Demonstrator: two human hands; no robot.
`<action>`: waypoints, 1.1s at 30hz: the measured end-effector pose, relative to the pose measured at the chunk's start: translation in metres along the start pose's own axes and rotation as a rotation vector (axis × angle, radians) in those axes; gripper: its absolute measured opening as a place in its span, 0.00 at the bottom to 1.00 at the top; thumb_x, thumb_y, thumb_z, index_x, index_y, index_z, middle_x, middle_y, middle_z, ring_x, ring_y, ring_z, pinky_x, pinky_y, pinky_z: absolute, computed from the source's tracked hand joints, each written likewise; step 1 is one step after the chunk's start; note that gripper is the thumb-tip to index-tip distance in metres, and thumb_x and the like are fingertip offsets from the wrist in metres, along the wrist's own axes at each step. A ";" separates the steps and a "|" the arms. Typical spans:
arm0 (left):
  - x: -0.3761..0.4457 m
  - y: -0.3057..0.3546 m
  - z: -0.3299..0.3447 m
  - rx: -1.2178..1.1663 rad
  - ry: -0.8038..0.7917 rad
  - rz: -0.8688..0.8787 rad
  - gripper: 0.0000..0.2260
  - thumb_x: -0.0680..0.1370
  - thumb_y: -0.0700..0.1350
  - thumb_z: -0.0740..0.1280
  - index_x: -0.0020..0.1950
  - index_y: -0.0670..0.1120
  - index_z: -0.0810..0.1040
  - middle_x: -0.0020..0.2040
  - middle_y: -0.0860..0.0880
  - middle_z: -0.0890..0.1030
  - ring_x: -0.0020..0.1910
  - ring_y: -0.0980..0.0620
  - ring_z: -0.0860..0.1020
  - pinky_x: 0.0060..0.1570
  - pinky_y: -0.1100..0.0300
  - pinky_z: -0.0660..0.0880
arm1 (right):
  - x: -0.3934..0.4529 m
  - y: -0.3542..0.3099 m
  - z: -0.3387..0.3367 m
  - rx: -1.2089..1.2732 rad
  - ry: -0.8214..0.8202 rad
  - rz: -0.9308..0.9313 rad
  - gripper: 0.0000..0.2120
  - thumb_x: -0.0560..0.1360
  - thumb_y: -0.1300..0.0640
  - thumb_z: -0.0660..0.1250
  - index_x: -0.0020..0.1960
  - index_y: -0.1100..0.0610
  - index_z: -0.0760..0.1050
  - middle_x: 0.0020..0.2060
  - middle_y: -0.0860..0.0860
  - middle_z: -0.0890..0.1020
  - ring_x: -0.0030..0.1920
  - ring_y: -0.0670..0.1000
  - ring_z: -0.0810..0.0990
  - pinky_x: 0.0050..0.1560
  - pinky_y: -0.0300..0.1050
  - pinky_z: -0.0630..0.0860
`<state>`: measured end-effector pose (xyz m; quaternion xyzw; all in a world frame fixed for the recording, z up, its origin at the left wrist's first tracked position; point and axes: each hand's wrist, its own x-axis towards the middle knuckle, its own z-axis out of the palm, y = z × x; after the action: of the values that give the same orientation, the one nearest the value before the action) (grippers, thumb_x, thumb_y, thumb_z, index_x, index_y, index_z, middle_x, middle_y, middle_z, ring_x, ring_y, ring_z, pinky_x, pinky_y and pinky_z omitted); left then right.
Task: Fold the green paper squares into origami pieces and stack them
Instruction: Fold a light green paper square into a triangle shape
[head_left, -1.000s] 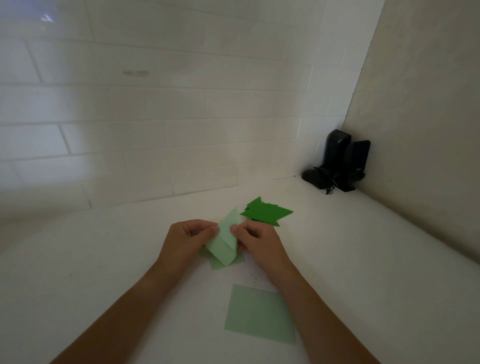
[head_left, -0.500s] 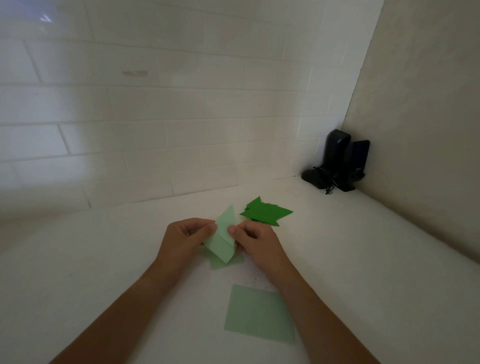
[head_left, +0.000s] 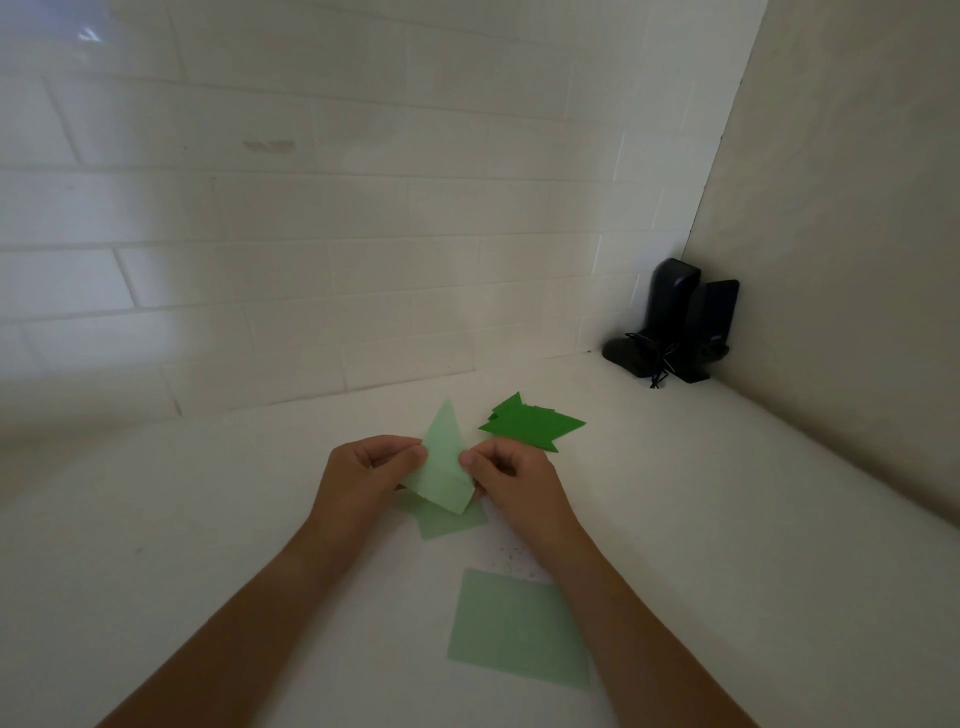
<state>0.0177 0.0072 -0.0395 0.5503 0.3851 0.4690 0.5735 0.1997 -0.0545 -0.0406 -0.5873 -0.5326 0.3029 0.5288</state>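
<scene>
Mid-fold. My left hand and right hand pinch the pale green piece from either side, held just above the counter, point up. Dark green stack of finished pieces lies just beyond my right hand. One flat square waits nearer me; another pale sheet lies under the piece. At least two left, I judge.

Lower pale green sheet half hidden beneath the held folded piece.
</scene>
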 end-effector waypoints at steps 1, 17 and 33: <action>0.000 0.000 -0.001 -0.011 0.003 -0.002 0.05 0.78 0.37 0.72 0.51 0.40 0.87 0.47 0.40 0.88 0.47 0.44 0.86 0.51 0.54 0.83 | 0.000 -0.001 -0.001 0.011 -0.012 -0.002 0.07 0.80 0.55 0.72 0.42 0.52 0.83 0.32 0.44 0.83 0.36 0.43 0.80 0.43 0.36 0.75; 0.000 0.000 -0.001 -0.047 0.040 -0.038 0.04 0.78 0.38 0.73 0.51 0.41 0.87 0.47 0.41 0.88 0.46 0.46 0.86 0.53 0.53 0.82 | 0.003 0.003 -0.001 0.057 -0.022 0.024 0.07 0.80 0.57 0.71 0.45 0.57 0.84 0.32 0.45 0.82 0.33 0.44 0.79 0.42 0.38 0.74; -0.007 0.009 0.002 0.057 -0.032 0.071 0.06 0.79 0.42 0.73 0.45 0.40 0.85 0.43 0.43 0.86 0.44 0.50 0.83 0.52 0.50 0.80 | 0.000 0.002 0.000 -0.033 -0.176 -0.006 0.06 0.79 0.56 0.72 0.42 0.54 0.81 0.35 0.46 0.79 0.37 0.44 0.74 0.42 0.41 0.70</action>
<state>0.0164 -0.0006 -0.0314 0.5871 0.3696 0.4689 0.5467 0.2007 -0.0542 -0.0419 -0.5653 -0.5840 0.3429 0.4709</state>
